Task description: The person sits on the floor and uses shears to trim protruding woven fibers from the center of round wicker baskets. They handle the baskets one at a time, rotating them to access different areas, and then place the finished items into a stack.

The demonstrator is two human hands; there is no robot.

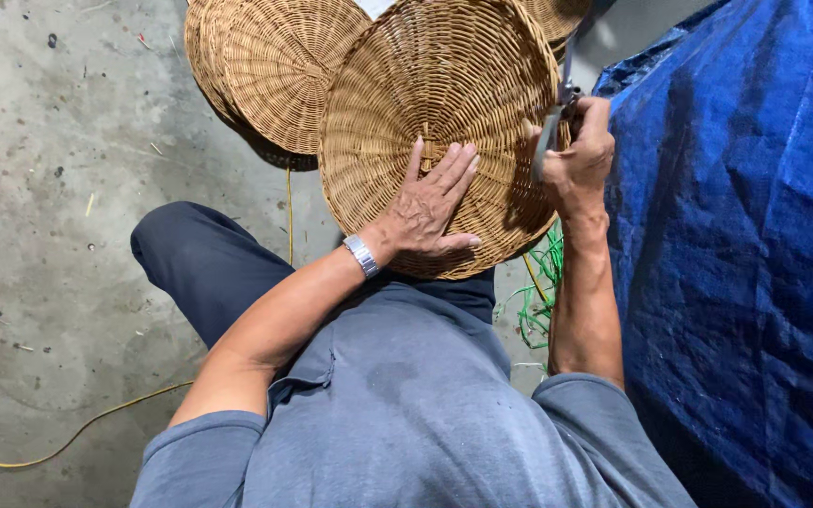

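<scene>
A round woven rattan tray [425, 85] rests upside down on my lap, its near rim against my knee. My left hand [433, 202] lies flat on its near half, fingers spread and pressing on the weave; a metal watch [361, 255] is on that wrist. My right hand [581, 155] is at the tray's right rim, closed around the grey handles of a pair of shears [557, 118] whose blades point up along the rim.
A stack of similar woven trays [270, 66] leans on the concrete floor behind the one on my lap. A blue tarpaulin [755, 235] covers the right side. Green strands [538, 292] lie below my right forearm. A yellow cord [77, 433] runs across the floor.
</scene>
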